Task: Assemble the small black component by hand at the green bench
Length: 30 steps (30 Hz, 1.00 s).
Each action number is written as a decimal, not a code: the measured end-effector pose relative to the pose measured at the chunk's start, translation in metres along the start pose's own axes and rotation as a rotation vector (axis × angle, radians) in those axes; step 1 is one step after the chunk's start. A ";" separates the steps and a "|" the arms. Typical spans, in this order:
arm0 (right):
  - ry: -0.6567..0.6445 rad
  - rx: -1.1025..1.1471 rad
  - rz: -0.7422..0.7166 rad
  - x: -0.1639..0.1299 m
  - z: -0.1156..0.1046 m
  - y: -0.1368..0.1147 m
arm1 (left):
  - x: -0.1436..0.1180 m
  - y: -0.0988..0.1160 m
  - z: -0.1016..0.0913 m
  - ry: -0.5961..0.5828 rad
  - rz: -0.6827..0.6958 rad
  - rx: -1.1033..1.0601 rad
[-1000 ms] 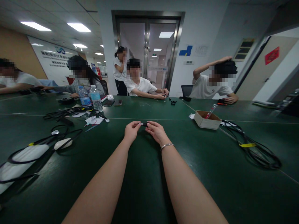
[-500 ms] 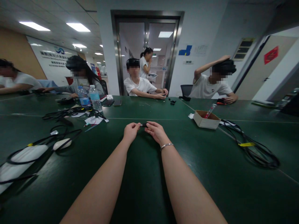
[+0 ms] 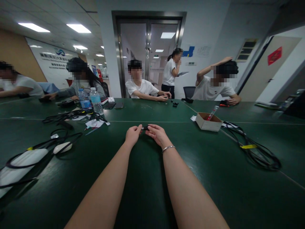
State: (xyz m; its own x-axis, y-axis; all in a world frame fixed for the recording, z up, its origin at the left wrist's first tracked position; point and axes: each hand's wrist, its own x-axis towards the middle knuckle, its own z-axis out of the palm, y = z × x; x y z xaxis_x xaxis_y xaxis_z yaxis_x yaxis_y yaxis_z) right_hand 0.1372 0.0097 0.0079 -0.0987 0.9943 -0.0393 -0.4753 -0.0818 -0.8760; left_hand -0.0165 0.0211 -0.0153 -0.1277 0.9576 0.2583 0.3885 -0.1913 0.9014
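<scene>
Between my two hands is a small black stick with a paler, silvery end on the left; it looks like a USB stick, but is too small to be sure. My left hand pinches the silvery end between thumb and fingertips. On the black end, the thumb and fingers of my right hand are closed, hiding part of it. A silver bangle circles my right wrist. Both hands are just above the dark green table, near a seam across its top.
Left of my hands lie cables, paper scraps, a white mouse and two water bottles. To the right are an open carton and a coiled black cable. Several people sit around the table; one person stands beyond it.
My hands keep their pinch on the small stick, almost unmoved. The standing person has walked to the right, past the doorway. The view has shifted slightly.
</scene>
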 end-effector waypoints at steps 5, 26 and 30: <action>-0.022 0.009 -0.007 0.000 -0.001 0.001 | 0.003 0.002 0.001 -0.014 -0.025 0.056; 0.057 0.025 -0.017 0.002 0.001 -0.002 | 0.001 0.011 -0.004 -0.122 0.046 -0.208; 0.075 0.010 -0.036 0.003 0.001 -0.001 | -0.001 0.015 -0.004 -0.139 0.086 -0.242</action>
State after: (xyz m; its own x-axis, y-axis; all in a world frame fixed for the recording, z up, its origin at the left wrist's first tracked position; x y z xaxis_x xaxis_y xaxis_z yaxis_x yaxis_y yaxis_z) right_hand 0.1371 0.0125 0.0093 -0.0156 0.9989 -0.0446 -0.4861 -0.0466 -0.8727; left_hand -0.0146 0.0163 -0.0007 0.0287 0.9527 0.3027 0.1613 -0.3032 0.9392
